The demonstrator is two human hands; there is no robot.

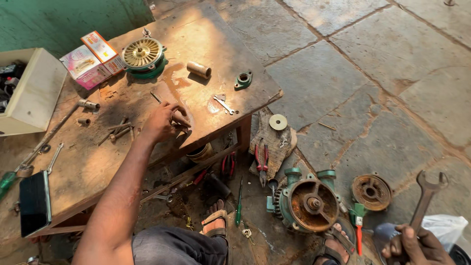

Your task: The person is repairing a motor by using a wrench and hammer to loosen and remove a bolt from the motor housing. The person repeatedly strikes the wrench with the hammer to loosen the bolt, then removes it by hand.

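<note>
Stone floor, right hand (pixel 417 248) gripping spanner (pixel 426 198) upright, jaw uppermost

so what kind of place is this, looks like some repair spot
Probably an informal outdoor repair workshop for motors or pumps. A rusty green-cased motor housing sits opened on the stone floor, the right hand grips a large open-ended steel spanner, and the left hand reaches among bolts on a worn wooden bench.

Black phone (pixel 34 202), red pliers (pixel 261 162), brass impeller (pixel 143 53), perhaps rusty pump housing (pixel 309 205)
</note>
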